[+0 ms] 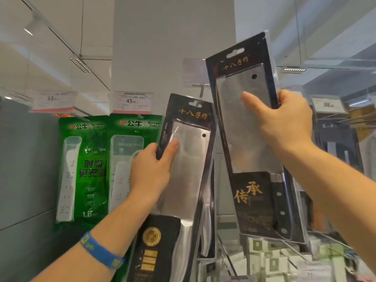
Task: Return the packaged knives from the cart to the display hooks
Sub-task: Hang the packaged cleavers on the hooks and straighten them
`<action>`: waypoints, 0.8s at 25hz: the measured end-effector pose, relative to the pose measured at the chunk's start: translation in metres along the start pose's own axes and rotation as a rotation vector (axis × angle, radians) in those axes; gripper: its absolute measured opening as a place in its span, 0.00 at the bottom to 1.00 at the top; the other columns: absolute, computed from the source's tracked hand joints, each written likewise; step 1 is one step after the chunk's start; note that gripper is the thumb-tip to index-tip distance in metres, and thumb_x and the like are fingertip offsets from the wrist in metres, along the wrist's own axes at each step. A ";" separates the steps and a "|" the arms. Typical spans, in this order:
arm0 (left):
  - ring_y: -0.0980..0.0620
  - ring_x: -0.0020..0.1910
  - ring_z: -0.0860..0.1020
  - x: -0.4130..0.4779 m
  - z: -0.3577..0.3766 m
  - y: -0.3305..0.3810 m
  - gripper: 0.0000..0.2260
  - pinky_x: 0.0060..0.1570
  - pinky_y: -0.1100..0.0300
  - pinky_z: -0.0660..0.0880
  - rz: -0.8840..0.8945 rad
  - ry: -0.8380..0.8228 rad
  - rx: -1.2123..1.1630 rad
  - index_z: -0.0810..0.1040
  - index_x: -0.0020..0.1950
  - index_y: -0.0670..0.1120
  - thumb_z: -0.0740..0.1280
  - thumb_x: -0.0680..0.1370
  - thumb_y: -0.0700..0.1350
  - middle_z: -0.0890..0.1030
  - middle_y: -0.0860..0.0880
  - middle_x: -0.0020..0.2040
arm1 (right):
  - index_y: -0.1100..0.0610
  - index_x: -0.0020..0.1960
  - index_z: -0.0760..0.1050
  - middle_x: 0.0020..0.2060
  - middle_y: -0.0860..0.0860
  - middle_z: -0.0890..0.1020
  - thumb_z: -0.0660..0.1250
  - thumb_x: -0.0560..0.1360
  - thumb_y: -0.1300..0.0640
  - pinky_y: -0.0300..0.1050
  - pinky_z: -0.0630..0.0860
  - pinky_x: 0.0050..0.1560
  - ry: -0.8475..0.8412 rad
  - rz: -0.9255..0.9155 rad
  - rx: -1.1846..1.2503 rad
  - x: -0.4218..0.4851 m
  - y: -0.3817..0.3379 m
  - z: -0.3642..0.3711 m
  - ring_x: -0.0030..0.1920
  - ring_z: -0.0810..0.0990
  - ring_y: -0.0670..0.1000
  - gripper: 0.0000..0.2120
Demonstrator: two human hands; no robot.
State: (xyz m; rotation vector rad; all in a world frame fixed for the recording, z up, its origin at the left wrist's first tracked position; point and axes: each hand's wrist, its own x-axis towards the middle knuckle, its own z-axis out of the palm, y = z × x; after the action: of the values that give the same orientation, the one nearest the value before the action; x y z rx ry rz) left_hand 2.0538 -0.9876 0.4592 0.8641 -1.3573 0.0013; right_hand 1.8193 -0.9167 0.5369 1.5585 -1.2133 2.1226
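Grips: right grip [284, 127] wraps the side edge of the taller knife pack [250, 139], thumb flat on the blister; left grip [150, 167] clasps the shorter knife pack [187, 159] the same way, thumb over the blade.
Places: taller knife pack is raised just right of the display hook [201, 90], its hang slot [235, 53] above the hook; shorter knife pack sits tilted just below the hook, and I cannot tell whether it is threaded.
Handling: both cleavers look heavy and handle-weighted; card stiff, plastic glossy and probably slick.
Where to hold: the mid-blade edge likely steadies the slot for threading.
Neighbours: green power-strip packs [89, 169] hang left of the hook.
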 end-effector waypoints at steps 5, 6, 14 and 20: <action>0.55 0.33 0.76 -0.001 0.000 0.002 0.21 0.32 0.61 0.66 -0.002 -0.022 0.012 0.75 0.38 0.49 0.63 0.77 0.67 0.78 0.52 0.34 | 0.55 0.53 0.81 0.45 0.51 0.83 0.71 0.71 0.30 0.60 0.83 0.50 0.007 0.048 0.001 0.000 0.009 -0.001 0.47 0.83 0.54 0.29; 0.55 0.34 0.76 0.000 0.000 0.002 0.21 0.32 0.62 0.65 0.005 -0.032 0.026 0.75 0.39 0.49 0.63 0.77 0.67 0.78 0.52 0.35 | 0.55 0.53 0.81 0.45 0.52 0.83 0.71 0.71 0.30 0.60 0.83 0.50 0.002 0.054 0.001 -0.001 0.009 -0.001 0.47 0.83 0.55 0.29; 0.55 0.35 0.77 0.008 0.000 0.002 0.22 0.32 0.60 0.67 0.040 -0.042 0.095 0.77 0.40 0.50 0.62 0.77 0.68 0.80 0.53 0.36 | 0.55 0.53 0.80 0.45 0.51 0.83 0.70 0.71 0.30 0.58 0.83 0.50 0.005 0.047 0.014 0.002 0.005 0.002 0.48 0.82 0.55 0.29; 0.56 0.34 0.77 0.012 -0.005 0.000 0.23 0.32 0.62 0.66 0.024 -0.055 0.085 0.77 0.40 0.49 0.62 0.76 0.69 0.79 0.53 0.35 | 0.54 0.55 0.80 0.46 0.51 0.83 0.69 0.71 0.29 0.55 0.81 0.48 0.006 0.055 0.021 0.004 0.009 0.003 0.48 0.82 0.54 0.29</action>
State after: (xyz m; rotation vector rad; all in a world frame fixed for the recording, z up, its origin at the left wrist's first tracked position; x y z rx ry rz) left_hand 2.0609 -0.9910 0.4692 0.9248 -1.4271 0.0545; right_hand 1.8146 -0.9255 0.5364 1.5435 -1.2497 2.1797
